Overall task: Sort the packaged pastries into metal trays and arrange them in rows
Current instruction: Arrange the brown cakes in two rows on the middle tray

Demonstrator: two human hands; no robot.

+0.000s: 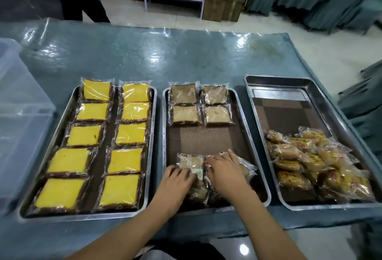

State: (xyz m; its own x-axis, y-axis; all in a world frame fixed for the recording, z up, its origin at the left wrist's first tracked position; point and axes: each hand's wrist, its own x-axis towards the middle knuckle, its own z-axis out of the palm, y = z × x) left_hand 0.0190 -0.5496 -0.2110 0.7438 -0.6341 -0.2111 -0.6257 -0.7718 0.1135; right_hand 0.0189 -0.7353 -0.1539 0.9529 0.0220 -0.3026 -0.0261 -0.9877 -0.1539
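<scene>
My left hand and right hand rest flat, fingers relaxed, on clear-wrapped brown cake slices heaped beneath them in the middle steel tray, probably steadying them for rowing beyond the fingertips.

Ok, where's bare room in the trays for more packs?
Middle tray: open mat between the four brown cakes at the far end and the packs under both hands. Right tray: far half bare, behind the heaped pastries. Left tray is full of yellow cakes.
</scene>
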